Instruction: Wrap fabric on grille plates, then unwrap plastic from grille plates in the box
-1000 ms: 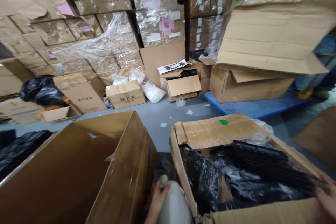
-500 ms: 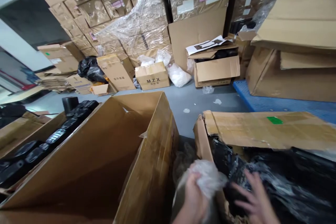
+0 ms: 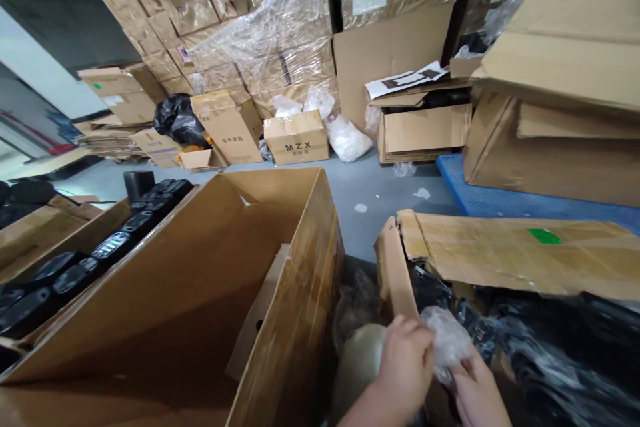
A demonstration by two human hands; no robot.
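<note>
My left hand (image 3: 407,363) is closed round a crumpled wad of clear plastic wrap (image 3: 449,340) at the near left corner of the right-hand carton (image 3: 393,267). My right hand (image 3: 475,397) comes up from below and pinches the same wad with its fingertips. That carton holds black parts wrapped in glossy black plastic (image 3: 555,353), and a torn flap with a green sticker (image 3: 545,236) lies over its far side. A large open brown carton (image 3: 280,260) stands to the left of my hands. A pale rounded thing (image 3: 357,363) shows in the gap between the two cartons.
Black devices (image 3: 75,267) lie in a carton at the far left. Across the grey floor (image 3: 360,180) stand an "MZX" box (image 3: 297,138), white bags (image 3: 345,137), a black bag (image 3: 175,120) and film-wrapped carton stacks (image 3: 270,47). A blue pallet (image 3: 500,200) carries boxes at right.
The view has swung left and down. My left hand brought the plastic wad from the gap over to the carton's corner, and my right hand moved in to grip it too.
</note>
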